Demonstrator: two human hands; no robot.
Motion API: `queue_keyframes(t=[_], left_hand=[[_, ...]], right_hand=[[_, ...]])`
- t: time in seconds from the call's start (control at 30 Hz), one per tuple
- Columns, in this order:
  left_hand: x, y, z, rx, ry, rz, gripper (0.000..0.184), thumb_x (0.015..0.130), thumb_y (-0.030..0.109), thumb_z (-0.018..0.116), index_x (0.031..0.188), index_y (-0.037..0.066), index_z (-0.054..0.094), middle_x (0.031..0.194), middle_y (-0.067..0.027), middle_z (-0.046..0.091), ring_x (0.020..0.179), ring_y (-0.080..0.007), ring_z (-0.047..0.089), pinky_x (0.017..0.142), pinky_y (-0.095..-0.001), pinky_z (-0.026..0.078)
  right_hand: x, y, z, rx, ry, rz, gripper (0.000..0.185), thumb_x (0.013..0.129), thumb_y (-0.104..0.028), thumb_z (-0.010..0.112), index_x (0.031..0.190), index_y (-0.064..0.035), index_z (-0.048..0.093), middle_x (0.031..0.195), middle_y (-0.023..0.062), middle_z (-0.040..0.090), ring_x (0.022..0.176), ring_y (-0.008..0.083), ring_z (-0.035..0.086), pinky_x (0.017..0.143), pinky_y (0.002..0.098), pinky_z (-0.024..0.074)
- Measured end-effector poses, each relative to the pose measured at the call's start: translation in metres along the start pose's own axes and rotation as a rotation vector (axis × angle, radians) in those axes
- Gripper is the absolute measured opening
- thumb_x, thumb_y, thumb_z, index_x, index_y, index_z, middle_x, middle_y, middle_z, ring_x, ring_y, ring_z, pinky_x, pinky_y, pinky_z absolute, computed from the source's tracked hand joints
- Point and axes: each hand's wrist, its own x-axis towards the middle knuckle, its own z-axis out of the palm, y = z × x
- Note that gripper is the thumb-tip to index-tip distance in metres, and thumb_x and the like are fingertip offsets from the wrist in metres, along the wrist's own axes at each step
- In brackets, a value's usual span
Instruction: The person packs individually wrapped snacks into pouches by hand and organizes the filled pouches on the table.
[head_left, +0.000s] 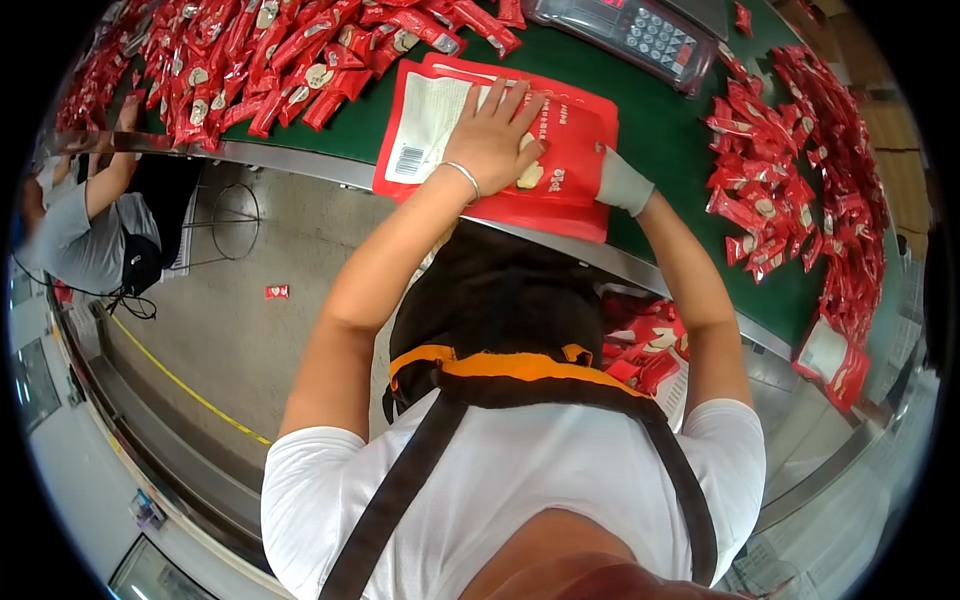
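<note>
A flat red printed pouch (560,205) with a cream panel and a barcode lies at the table's near edge. Another red edge shows behind its top, so there seems to be more than one layer. My left hand (490,140) is open, palm down with fingers spread across the pouch's middle, a bangle on the wrist. At the right side of the pouch, my right hand (622,182) wears a pale glove and closes on the edge; its fingers are mostly hidden behind the pouch.
Small red packets (270,70) are heaped at the back left of the green table (650,240), with another heap (765,190) on the right. A keypad scale (640,40) stands at the back. One packet (277,292) lies on the floor. A co-worker (90,215) is at the left.
</note>
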Motion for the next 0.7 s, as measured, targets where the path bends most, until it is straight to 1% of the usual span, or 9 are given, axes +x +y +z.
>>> queue_keyframes(t=[0.17, 0.23, 0.37, 0.4, 0.43, 0.5, 0.53, 0.6, 0.7], left_hand=[[-0.001, 0.007, 0.001, -0.019, -0.049, 0.035, 0.072, 0.094, 0.048, 0.042, 0.147, 0.002, 0.026, 0.153, -0.0164, 0.028, 0.143, -0.0345, 0.021, 0.117, -0.0487, 0.012], [0.001, 0.004, 0.003, -0.084, 0.044, -0.008, 0.074, 0.093, 0.047, 0.045, 0.147, 0.000, 0.026, 0.153, -0.0173, 0.027, 0.143, -0.0348, 0.021, 0.117, -0.0488, 0.012], [0.009, -0.001, 0.003, -0.076, -0.014, 0.023, 0.071, 0.093, 0.043, 0.048, 0.149, 0.006, 0.025, 0.155, -0.0165, 0.022, 0.143, -0.0369, 0.017, 0.117, -0.0486, 0.011], [0.017, -0.010, 0.013, -0.055, 0.105, 0.088, 0.059, 0.094, 0.045, 0.044, 0.141, 0.008, 0.042, 0.147, -0.0189, 0.037, 0.139, -0.0350, 0.030, 0.116, -0.0502, 0.013], [0.033, -0.022, 0.008, -0.055, 0.117, 0.111, 0.059, 0.094, 0.045, 0.044, 0.141, 0.008, 0.042, 0.147, -0.0189, 0.037, 0.139, -0.0350, 0.030, 0.116, -0.0502, 0.013], [0.065, -0.042, -0.010, -0.252, -0.150, -0.044, 0.042, 0.090, 0.036, 0.054, 0.119, 0.006, 0.060, 0.123, -0.0176, 0.059, 0.115, -0.0291, 0.056, 0.099, -0.0406, 0.042], [0.074, -0.048, -0.009, -0.251, -0.143, -0.029, 0.042, 0.090, 0.036, 0.054, 0.119, 0.006, 0.060, 0.123, -0.0176, 0.059, 0.115, -0.0291, 0.056, 0.099, -0.0406, 0.042], [0.090, -0.058, -0.005, -0.167, -0.256, -0.081, 0.034, 0.087, 0.036, 0.058, 0.099, 0.005, 0.067, 0.097, -0.0156, 0.068, 0.092, -0.0286, 0.065, 0.082, -0.0406, 0.050], [0.112, -0.077, 0.011, -0.283, -0.440, 0.054, 0.034, 0.085, 0.036, 0.062, 0.099, 0.005, 0.065, 0.094, -0.0158, 0.068, 0.090, -0.0316, 0.065, 0.080, -0.0427, 0.050]], right_hand=[[0.054, 0.030, 0.040, -0.016, 0.134, -0.063, 0.040, 0.089, -0.012, 0.061, 0.127, -0.0022, 0.055, 0.121, 0.0159, 0.062, 0.111, 0.0241, 0.060, 0.096, 0.0364, 0.0464], [0.062, 0.029, 0.046, -0.035, 0.157, -0.047, 0.040, 0.089, -0.012, 0.061, 0.127, -0.0022, 0.055, 0.121, 0.0160, 0.061, 0.111, 0.0240, 0.060, 0.096, 0.0364, 0.0464], [0.067, 0.019, 0.050, -0.100, 0.174, 0.011, 0.040, 0.088, -0.012, 0.061, 0.127, -0.0022, 0.055, 0.122, 0.0161, 0.061, 0.111, 0.0239, 0.059, 0.096, 0.0363, 0.0462], [0.068, 0.016, 0.050, -0.114, 0.175, 0.028, 0.040, 0.088, -0.012, 0.062, 0.127, -0.0022, 0.055, 0.122, 0.0161, 0.061, 0.111, 0.0238, 0.059, 0.097, 0.0363, 0.0462], [0.067, 0.013, 0.049, -0.127, 0.178, 0.043, 0.041, 0.088, -0.012, 0.062, 0.127, -0.0022, 0.054, 0.122, 0.0162, 0.061, 0.111, 0.0238, 0.059, 0.097, 0.0363, 0.0462], [0.063, 0.006, 0.046, -0.137, 0.181, 0.085, 0.041, 0.088, -0.012, 0.062, 0.127, -0.0022, 0.054, 0.122, 0.0162, 0.060, 0.112, 0.0237, 0.059, 0.097, 0.0363, 0.0461], [0.061, 0.003, 0.044, -0.141, 0.183, 0.110, 0.041, 0.088, -0.012, 0.062, 0.127, -0.0022, 0.054, 0.122, 0.0163, 0.060, 0.112, 0.0237, 0.059, 0.097, 0.0362, 0.0461], [0.052, -0.009, 0.035, -0.129, 0.181, 0.178, 0.041, 0.088, -0.012, 0.062, 0.127, -0.0022, 0.054, 0.122, 0.0163, 0.060, 0.112, 0.0236, 0.059, 0.097, 0.0362, 0.0460], [0.032, -0.044, 0.010, -0.076, 0.194, 0.353, 0.041, 0.088, -0.012, 0.062, 0.127, -0.0022, 0.054, 0.123, 0.0164, 0.060, 0.112, 0.0235, 0.059, 0.097, 0.0362, 0.0459]])
